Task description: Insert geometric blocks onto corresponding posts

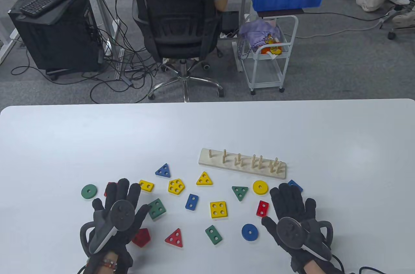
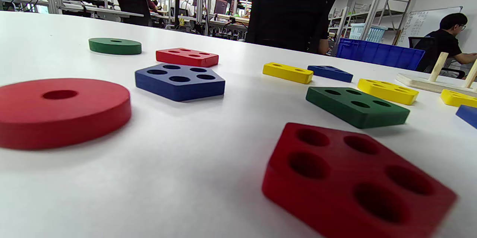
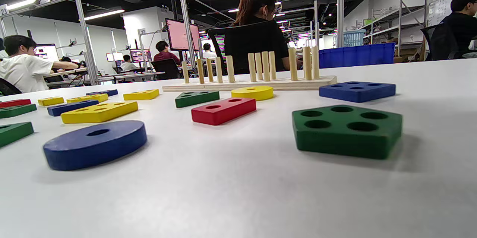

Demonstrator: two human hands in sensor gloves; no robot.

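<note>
Both hands lie flat with fingers spread and hold nothing, near the bench's (image 1: 65,131) front edge, with bare white surface beyond. The peg board (image 1: 242,163) sits ahead of the right hand (image 1: 293,212), all pegs bare. Blocks lie scattered between and ahead of both hands: the left hand (image 1: 118,209) covers several, the red pentagon (image 1: 141,237) just right of its wrist.
</note>
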